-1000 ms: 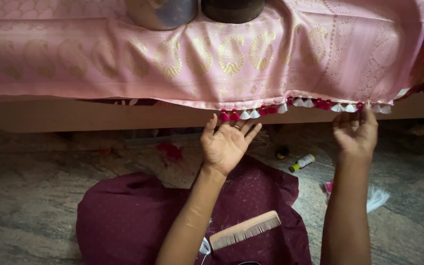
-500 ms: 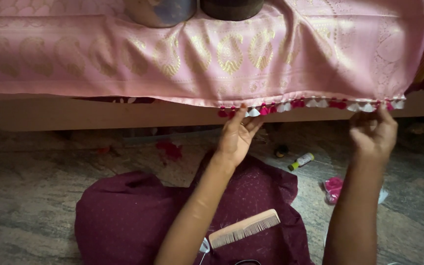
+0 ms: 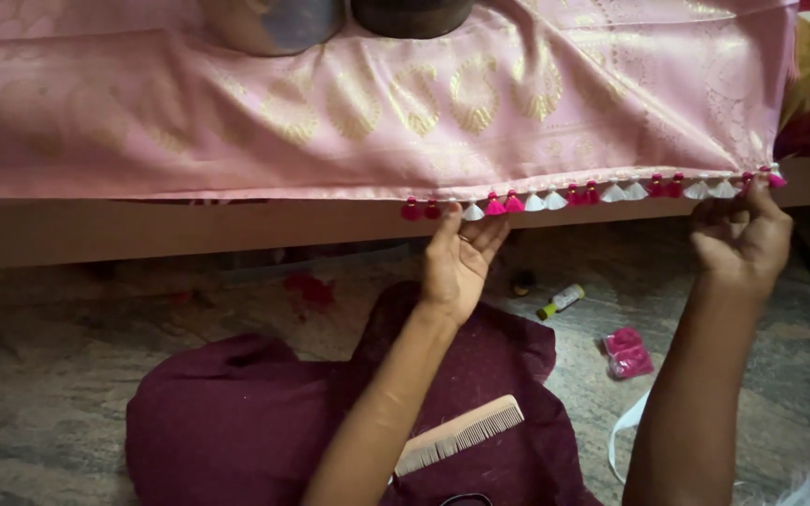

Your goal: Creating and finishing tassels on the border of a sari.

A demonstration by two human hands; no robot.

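The pink cloth (image 3: 377, 122), woven with gold motifs, is draped over a wooden ledge (image 3: 142, 234) and hangs down its front face. It is the reference for all positions below. It looks thin, soft and light, and would likely slip or bunch if pulled in the middle. Two dark vessels (image 3: 278, 21) stand on top of it and appear to weigh it down.

Below the cloth, on the stone floor (image 3: 49, 375), lies a maroon fabric (image 3: 236, 422), spread flat. A wooden comb (image 3: 461, 434) rests on it.

The left hand (image 3: 457, 267) is raised to the cloth's lower hem, fingers loosely curled, fingertips touching the edge beside the tassels. Whether it pinches the hem cannot be told. The right hand (image 3: 742, 239) is at the hem near the cloth's right corner, fingers bent in against the edge; it appears to grip the hem, though the contact is partly hidden.

Along the hem between the hands runs a row of tassels (image 3: 574, 197), pink and white alternating. They look small, fluffy and easily crushed or frayed. In my judgement the firmer folded hem just above them is the sound place to hold, not the tassels themselves.

Below the cloth's right portion lie a pink packet (image 3: 627, 353), a white strip (image 3: 625, 436) and a small bottle (image 3: 561, 302).
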